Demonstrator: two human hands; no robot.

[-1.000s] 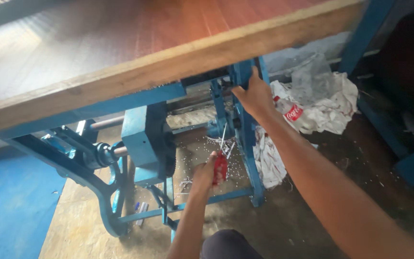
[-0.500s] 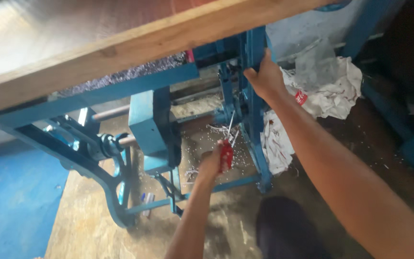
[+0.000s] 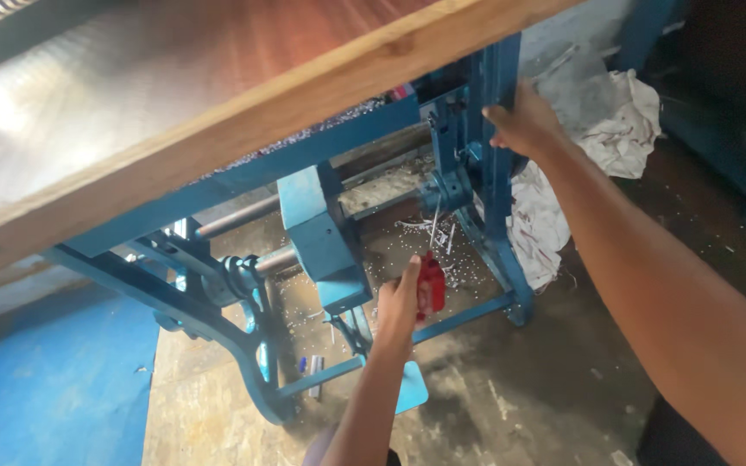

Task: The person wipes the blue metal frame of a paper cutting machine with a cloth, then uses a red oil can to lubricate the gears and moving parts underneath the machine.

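Red-handled slim metal tool (image 3: 431, 280): gripped closed in left hand (image 3: 397, 302). Blue-painted steel machine frame upright (image 3: 496, 129): clasped by right hand (image 3: 524, 125) beneath wooden tabletop (image 3: 218, 129).

Packaging and labels under the machine frame: one candidate only, no signs or screens.

A crumpled heap of white wrapping or sack material (image 3: 602, 129) lies on the floor at the upper right, just behind and beside the blue upright of the frame. It is irregular and creased, white to pale grey, with faint dark marks on the lower fold; whether these are print or dirt cannot be told. Whether it is cloth or plastic sacking also cannot be told. Its lower part hangs down near the foot of the upright. No stuck-on label is discernible on any blue part at this resolution.
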